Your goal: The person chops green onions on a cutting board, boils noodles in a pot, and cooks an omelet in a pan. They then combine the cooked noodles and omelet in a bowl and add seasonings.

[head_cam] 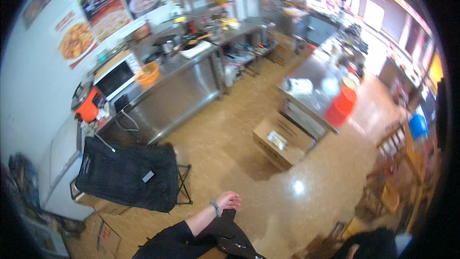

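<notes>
My left hand (229, 201) reaches out from a black sleeve, with a bluish bracelet (215, 208) around the wrist. It is at the knee of my dark trousers (233, 233); whether it touches the cloth is unclear. The fingers are loosely bent and no object shows in them. My right hand is out of view. To the left stands a black fabric folding cot (125, 172) on thin crossed legs. A small pale rectangular object (147, 176) lies on it.
A cardboard box (284, 140) sits on the floor by a metal table (312, 97) bearing a red bucket (341, 106). Along the wall, a steel counter (187, 93) holds a microwave (116, 77) and an orange basket (147, 73). Another person's head (373, 244) shows lower right.
</notes>
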`<state>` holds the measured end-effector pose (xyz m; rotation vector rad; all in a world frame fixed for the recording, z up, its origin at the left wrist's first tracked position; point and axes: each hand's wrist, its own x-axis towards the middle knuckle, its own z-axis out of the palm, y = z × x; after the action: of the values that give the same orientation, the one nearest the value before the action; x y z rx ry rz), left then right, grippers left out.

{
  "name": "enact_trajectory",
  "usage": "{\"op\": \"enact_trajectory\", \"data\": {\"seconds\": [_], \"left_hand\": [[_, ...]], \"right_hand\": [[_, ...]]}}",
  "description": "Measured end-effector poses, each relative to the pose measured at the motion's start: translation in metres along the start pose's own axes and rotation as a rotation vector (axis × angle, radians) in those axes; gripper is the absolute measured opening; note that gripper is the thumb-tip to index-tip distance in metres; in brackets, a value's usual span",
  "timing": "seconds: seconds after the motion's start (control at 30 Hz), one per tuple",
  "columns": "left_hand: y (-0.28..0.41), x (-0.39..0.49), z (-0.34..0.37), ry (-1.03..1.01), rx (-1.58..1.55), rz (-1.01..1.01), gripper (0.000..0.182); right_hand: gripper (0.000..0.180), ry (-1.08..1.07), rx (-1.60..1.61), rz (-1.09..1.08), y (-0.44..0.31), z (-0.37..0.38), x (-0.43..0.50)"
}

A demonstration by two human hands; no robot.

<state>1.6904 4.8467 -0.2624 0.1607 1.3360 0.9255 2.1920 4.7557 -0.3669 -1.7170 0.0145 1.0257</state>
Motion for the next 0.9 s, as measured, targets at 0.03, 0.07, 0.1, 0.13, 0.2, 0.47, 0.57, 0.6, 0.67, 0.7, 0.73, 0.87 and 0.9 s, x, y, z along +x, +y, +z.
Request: {"op": "enact_trajectory", "data": {"seconds": [0.03,0.07,0.1,0.13,0.2,0.47,0.57,0.6,0.67,0.7,0.73,0.87,0.9], "left_hand": [[0.013,0.010,-0.018,0.058,0.040,0.038,0.017],[0.022,0.016,-0.038,0.106,0.085,0.074,0.016],[0.036,0.030,-0.050,0.098,0.207,0.299,0.019],[0.053,0.044,-0.056,0.174,0.594,0.462,0.025],[0.087,0.066,-0.052,0.233,0.792,0.890,0.032],[0.307,0.136,-0.112,0.406,0.954,1.253,0.025],[0.382,0.175,-0.162,0.521,0.460,1.001,0.033],[0.409,0.188,-0.180,0.506,0.104,0.870,0.037],[0.461,0.207,-0.203,0.369,-0.192,1.101,0.047],[0.471,0.206,-0.208,0.225,-0.345,1.031,0.048],[0.486,0.206,-0.218,0.062,-0.517,0.973,0.050],[0.564,0.212,-0.306,-0.101,-0.809,1.108,0.051],[0.575,0.214,-0.326,0.038,-0.878,1.008,0.047]], "right_hand": [[0.051,-0.112,-0.058,0.072,0.009,0.044,-0.003],[0.052,-0.226,-0.121,0.142,0.019,0.091,-0.009],[0.052,-0.338,-0.179,0.202,0.030,0.140,-0.020],[0.053,-0.462,-0.215,0.259,0.039,0.191,-0.036],[0.054,-0.761,-0.229,0.378,0.055,0.301,-0.083],[0.055,-1.537,-0.213,0.591,0.049,0.677,-0.315],[0.053,-1.848,-0.607,0.325,0.048,0.784,-0.345],[0.054,-1.892,-0.581,0.403,0.052,0.818,-0.353],[0.056,-1.810,-0.553,0.560,0.069,0.881,-0.376],[0.049,-1.818,-0.557,0.785,0.079,0.910,-0.389],[0.044,-1.780,-0.637,0.675,0.088,0.937,-0.404],[0.033,-1.951,-0.948,0.429,0.110,1.041,-0.458],[0.034,-2.099,-1.047,0.451,0.113,1.067,-0.469]]}}
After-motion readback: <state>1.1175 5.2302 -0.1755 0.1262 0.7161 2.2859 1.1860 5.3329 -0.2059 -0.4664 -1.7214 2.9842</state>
